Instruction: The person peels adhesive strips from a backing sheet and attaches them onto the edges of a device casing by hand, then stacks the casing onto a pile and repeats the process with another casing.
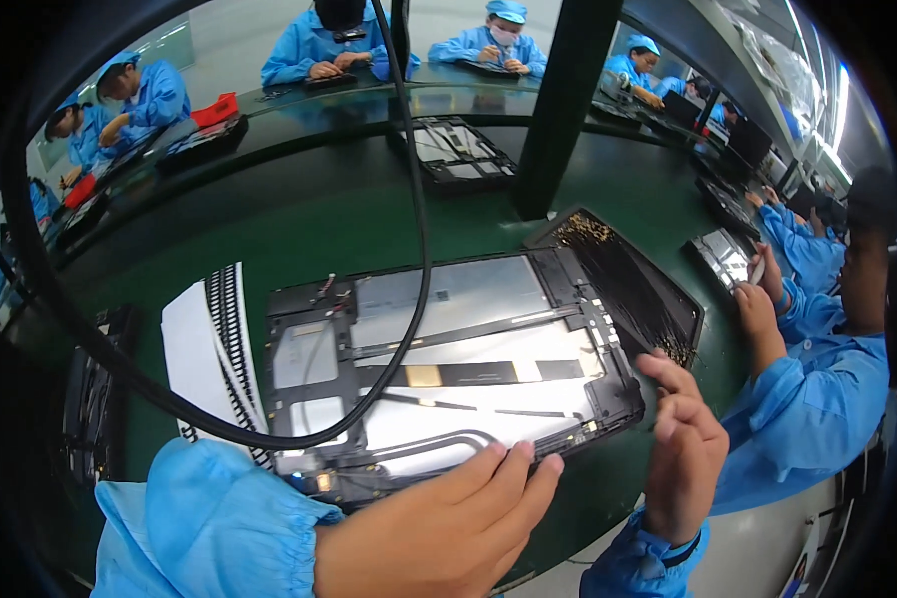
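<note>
An opened electronic device chassis (468, 344), with a black frame, silver metal plates and dark flat cables, lies on the green bench before me. My left hand (439, 528) reaches across its near edge, the fingers stretched out side by side and the fingertips on the frame's rim. The left thumb is hidden. Just off the chassis's near right corner, my right hand (683, 448) is raised, its fingers loosely bent and apart, with nothing visible in them. A black cable (421, 199) loops down in front of my view, crossing over the chassis.
Behind the right corner sits a black tray (668, 289) of thin black cables with gold-coloured ends. White sheets with black strips (209, 344) lie left. Another chassis (458, 149) stands farther back, near a dark post (563, 110). A co-worker (807, 369) works close on the right.
</note>
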A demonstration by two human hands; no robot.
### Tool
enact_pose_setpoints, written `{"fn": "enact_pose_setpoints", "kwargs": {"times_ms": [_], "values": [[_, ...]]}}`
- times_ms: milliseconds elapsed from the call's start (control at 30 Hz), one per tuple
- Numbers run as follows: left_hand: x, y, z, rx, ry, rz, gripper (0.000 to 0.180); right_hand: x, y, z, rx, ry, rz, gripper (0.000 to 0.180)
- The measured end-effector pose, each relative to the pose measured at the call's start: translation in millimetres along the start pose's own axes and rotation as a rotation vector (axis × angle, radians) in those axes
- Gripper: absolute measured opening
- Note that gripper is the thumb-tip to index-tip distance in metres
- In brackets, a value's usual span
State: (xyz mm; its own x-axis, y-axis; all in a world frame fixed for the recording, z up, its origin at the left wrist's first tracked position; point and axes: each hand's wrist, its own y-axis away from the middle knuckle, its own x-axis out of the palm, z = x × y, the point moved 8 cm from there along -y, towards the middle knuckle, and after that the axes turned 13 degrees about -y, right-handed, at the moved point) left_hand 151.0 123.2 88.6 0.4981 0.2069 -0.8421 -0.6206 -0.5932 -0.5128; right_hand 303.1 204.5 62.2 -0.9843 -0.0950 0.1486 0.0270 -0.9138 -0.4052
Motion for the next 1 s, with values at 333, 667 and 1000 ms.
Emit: {"fn": "enact_pose_setpoints", "kwargs": {"times_ms": [333, 667, 1000], "values": [[14.7, 4.3, 0.6, -0.115, -0.142, -0.370, 0.018, 25.1, -3.8, -7.0, 0.042, 0.225, 0.172, 0.008], [17.1, 9.1, 0.8, -0.120, -0.099, -0.347, 0.018, 27.7, -1.5, -6.8, 0.033, 0.288, 0.174, 0.008], [31.6, -10.1, -1.0, 0.014, -0.142, 0.096, 0.025, 25.8, -4.8, -3.6, 0.023, 0.338, 0.258, 0.011]]}}
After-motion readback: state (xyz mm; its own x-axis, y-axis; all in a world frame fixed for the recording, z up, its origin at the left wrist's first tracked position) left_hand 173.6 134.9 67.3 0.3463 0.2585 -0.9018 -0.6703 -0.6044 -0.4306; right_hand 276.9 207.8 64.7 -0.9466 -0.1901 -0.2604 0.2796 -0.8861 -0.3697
